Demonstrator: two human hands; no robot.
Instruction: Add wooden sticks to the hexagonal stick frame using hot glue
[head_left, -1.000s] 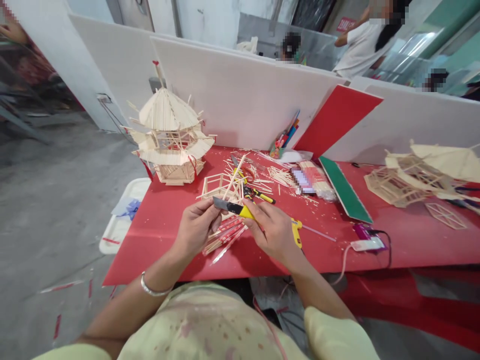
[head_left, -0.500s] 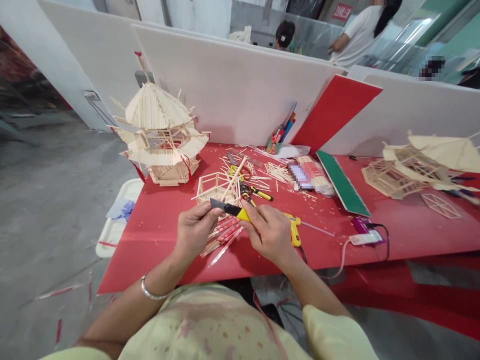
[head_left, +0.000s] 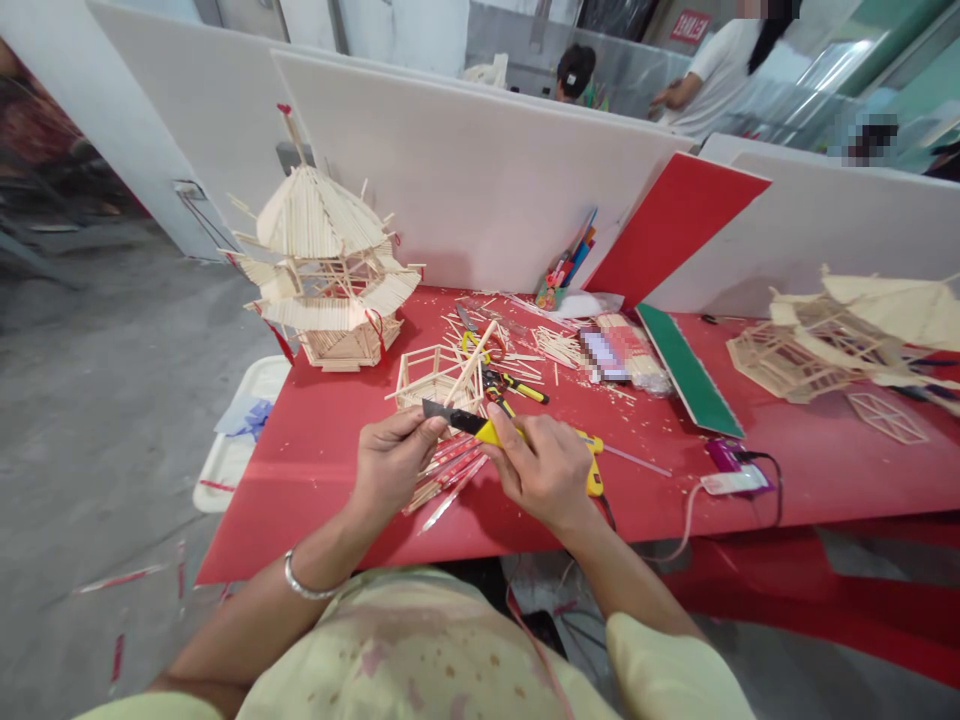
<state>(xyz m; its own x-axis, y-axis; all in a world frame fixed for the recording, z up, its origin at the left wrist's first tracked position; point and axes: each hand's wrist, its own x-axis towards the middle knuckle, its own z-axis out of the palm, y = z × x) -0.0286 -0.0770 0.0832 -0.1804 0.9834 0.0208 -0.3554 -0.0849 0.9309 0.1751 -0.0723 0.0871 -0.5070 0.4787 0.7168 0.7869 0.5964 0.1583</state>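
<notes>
One utility knife (head_left: 466,421), yellow-handled, above the near part of the red table (head_left: 300,520), between the two hands. Right hand (head_left: 546,465): fingers wrapped on the knife's handle, blade directed left. Left hand (head_left: 394,460): thumb and forefinger drawn together at the blade's tip; whether they grip anything is hidden, cannot tell. A pale stick (head_left: 478,350) slants up behind the blade; its lower end is obscured.

Just beyond the hands: open stick frame (head_left: 424,368) on the table. Below the blade: red-and-clear packets (head_left: 457,462), fanned out. Right of the frame: pliers (head_left: 526,388) with yellow-and-black handles. Beside the right hand, partly covered by it: yellow glue gun (head_left: 595,478).

Farther out: loose sticks (head_left: 559,346) in a heap; a tiered stick pavilion (head_left: 319,218), upright, at far left; a second stick model (head_left: 791,362) at far right.
</notes>
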